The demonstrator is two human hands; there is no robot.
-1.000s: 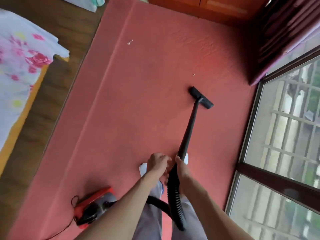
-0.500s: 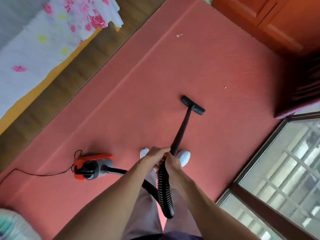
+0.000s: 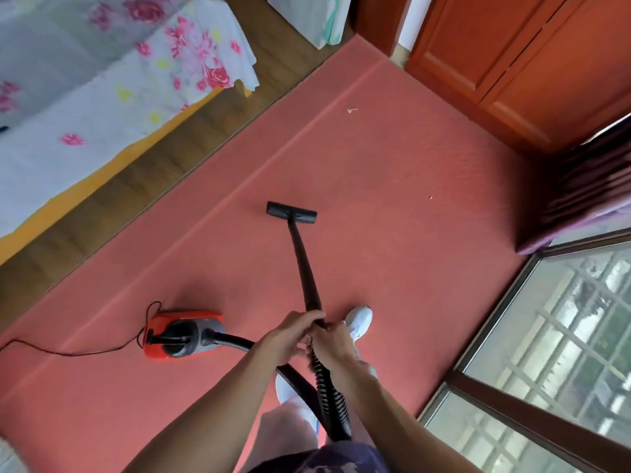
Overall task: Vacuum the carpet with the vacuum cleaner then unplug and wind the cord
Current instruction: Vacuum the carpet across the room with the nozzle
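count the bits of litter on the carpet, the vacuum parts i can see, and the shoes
Litter: 2, a white scrap and a small speck
Vacuum parts: 5, nozzle, wand, hose, body, cord
Shoes: 2, one ahead, one partly hidden under the hose
Total: 9

Wand [image 3: 304, 264] top end hidden under both hands' fingers [image 3: 300, 319]. Hose [image 3: 329, 394] loop below fingers partly behind forearm. Cord [image 3: 68, 353], far left of fingers, cut by frame edge. Specks [image 3: 351, 110] beyond fingers too small to identify.
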